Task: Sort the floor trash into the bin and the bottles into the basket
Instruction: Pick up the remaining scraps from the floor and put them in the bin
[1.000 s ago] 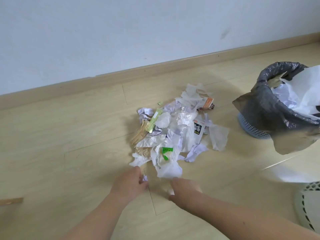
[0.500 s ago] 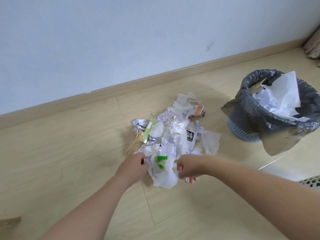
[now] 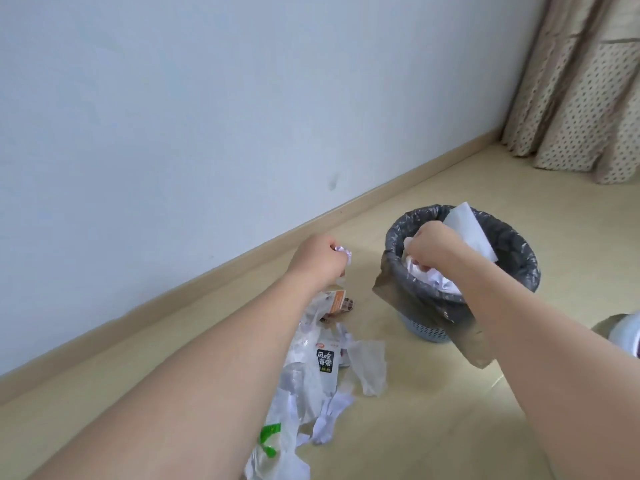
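Observation:
A blue bin (image 3: 431, 332) lined with a grey bag (image 3: 512, 247) stands on the wooden floor and holds white paper. My right hand (image 3: 429, 249) hovers over the bin's mouth, gripping a crumpled white scrap. My left hand (image 3: 320, 259) is raised left of the bin and grips a wad of crumpled paper (image 3: 343, 252). The pile of floor trash (image 3: 322, 372) lies below my left forearm: white tissues, clear plastic, a black-labelled wrapper (image 3: 325, 358), an orange packet (image 3: 95, 301). A clear plastic bottle seems to lie within the pile, partly hidden.
A white wall and wooden skirting board (image 3: 207, 289) run behind the pile. Dotted beige curtains (image 3: 585, 98) hang at the far right. A white round object (image 3: 627, 334) shows at the right edge beside the bin.
Both hands have lifted from the pile with paper scraps and swung right. My right hand now sits over the bin; the view has turned toward the bin and curtains.

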`<state>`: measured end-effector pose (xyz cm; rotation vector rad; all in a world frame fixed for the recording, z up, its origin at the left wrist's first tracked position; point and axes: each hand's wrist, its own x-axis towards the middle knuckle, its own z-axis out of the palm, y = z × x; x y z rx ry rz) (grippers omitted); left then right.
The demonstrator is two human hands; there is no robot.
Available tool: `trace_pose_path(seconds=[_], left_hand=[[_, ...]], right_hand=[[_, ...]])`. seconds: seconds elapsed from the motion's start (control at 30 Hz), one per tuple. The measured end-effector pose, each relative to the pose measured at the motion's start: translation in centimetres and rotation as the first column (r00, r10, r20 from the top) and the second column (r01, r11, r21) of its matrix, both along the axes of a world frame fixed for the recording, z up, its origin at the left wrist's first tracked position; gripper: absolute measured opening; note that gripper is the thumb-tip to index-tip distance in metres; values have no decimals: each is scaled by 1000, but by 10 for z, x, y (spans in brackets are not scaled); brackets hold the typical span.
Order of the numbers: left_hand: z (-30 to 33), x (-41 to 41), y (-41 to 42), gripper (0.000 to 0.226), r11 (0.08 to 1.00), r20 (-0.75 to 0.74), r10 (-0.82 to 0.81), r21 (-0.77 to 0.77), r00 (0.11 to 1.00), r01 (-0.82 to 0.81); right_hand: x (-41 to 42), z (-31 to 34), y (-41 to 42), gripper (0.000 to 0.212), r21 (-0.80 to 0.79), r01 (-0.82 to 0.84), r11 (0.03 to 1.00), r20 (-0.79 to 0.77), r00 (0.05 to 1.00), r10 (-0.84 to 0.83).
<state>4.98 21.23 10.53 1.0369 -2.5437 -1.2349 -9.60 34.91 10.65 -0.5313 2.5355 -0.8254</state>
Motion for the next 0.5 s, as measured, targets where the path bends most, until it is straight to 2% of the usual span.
trace_pose_path(seconds=[0.03, 0.1, 0.2, 0.27, 0.33, 0.4, 0.5], left_hand=[[5, -23, 11, 9, 1000, -20, -2, 10, 1000, 2], [10, -54, 30, 10, 999, -31, -15, 46, 999, 17], [10, -86, 57, 20, 990, 26, -67, 128, 997, 63], [4, -93, 65, 22, 983, 59, -109, 152, 992, 99], [-2, -92, 65, 22, 984, 71, -110, 146, 991, 99], [-8, -82, 54, 29, 988, 79, -81, 135, 994, 70], [-15, -50, 24, 27, 996, 110, -43, 85, 993, 34]], right_hand=[[-12, 3, 10, 7, 3, 43, 999, -46, 998, -42], [-23, 6, 24, 15, 106, 96, 990, -90, 992, -86], [-33, 1, 43, 20, 220, 163, 962, -138, 981, -134], [-32, -6, 50, 10, 229, 162, 960, -230, 967, -108], [-28, -12, 52, 16, 260, 143, 955, -307, 950, -59], [-24, -16, 46, 26, 226, 138, 964, -384, 922, -42], [-8, -23, 25, 31, 83, 76, 994, -474, 880, -27]])
